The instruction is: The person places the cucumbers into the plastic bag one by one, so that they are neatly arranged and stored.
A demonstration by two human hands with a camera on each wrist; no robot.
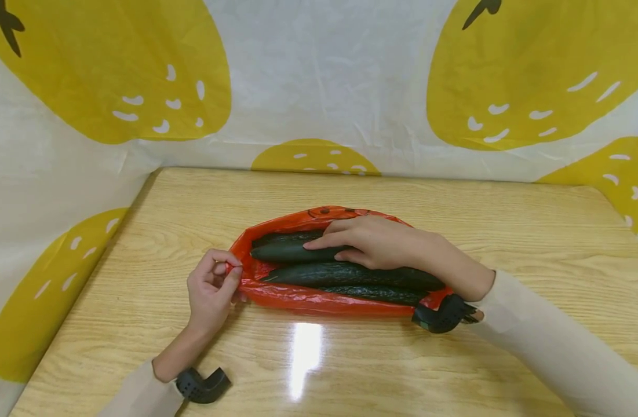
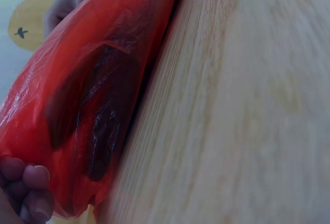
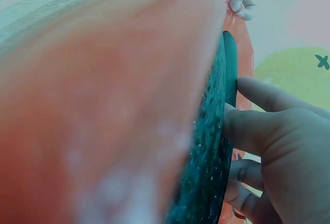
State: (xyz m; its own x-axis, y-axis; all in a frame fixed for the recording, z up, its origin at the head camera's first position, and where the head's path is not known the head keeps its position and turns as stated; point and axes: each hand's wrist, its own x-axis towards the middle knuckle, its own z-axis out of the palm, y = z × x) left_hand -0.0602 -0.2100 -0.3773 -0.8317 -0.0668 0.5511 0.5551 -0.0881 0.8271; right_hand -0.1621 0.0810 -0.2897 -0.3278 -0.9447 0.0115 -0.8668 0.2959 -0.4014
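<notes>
Several dark green cucumbers (image 1: pixel 345 275) lie side by side, lengthwise, inside a red plastic bag (image 1: pixel 308 299) whose mouth faces up. At the bag's left end my left hand (image 1: pixel 212 284) pinches the rim between thumb and fingers; in the left wrist view its fingertips (image 2: pixel 36 177) press against the red plastic. Reaching in from the right, my right hand (image 1: pixel 371 242) holds a smooth cucumber (image 1: pixel 279 251) in the back half of the bag, index finger stretched along it and thumb on the near side. The right wrist view shows that thumb (image 3: pixel 247 126) against bumpy green skin.
The bag rests on a light wood-grain table (image 1: pixel 193 202). A white cloth (image 1: pixel 324 69) with yellow fruit prints hangs behind and at the left. Each wrist carries a black curved mount (image 1: pixel 203 386) near the sleeve.
</notes>
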